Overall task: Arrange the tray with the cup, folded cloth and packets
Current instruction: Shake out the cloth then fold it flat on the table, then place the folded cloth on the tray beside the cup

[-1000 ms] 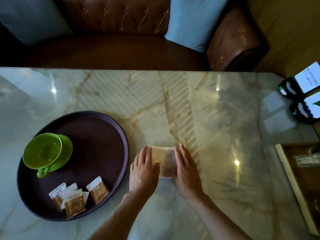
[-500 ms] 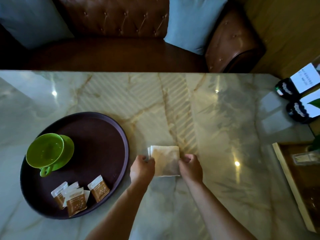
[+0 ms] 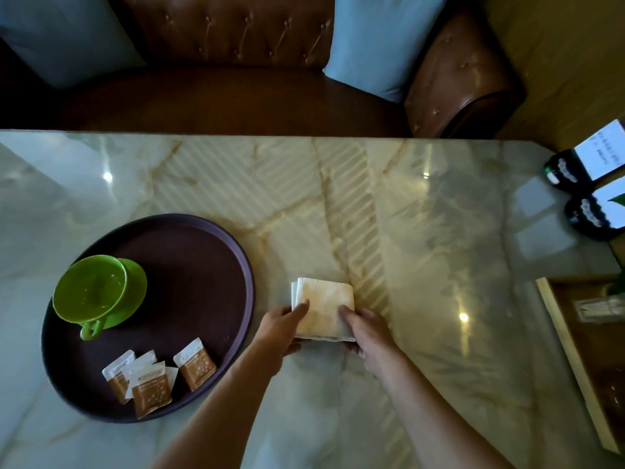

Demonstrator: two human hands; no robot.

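Observation:
A folded white cloth (image 3: 323, 304) lies on the marble table just right of the tray. My left hand (image 3: 282, 328) pinches its near left corner and my right hand (image 3: 367, 328) pinches its near right corner. The round dark tray (image 3: 209, 238) sits at the left. On it, a green cup (image 3: 89, 292) rests on a green saucer (image 3: 137, 286) at the far left. Several brown and white packets (image 3: 159, 377) lie near the tray's front edge.
A wooden box (image 3: 571, 350) stands at the right edge of the marble table (image 3: 422, 248). Two dark bottles (image 3: 568, 174) with white labels are at the far right. A brown leather sofa (image 3: 236, 62) with blue cushions runs behind the table.
My hands went from lying flat on the cloth to gripping its near corners. The cloth is now uncovered and shows as a neat folded square.

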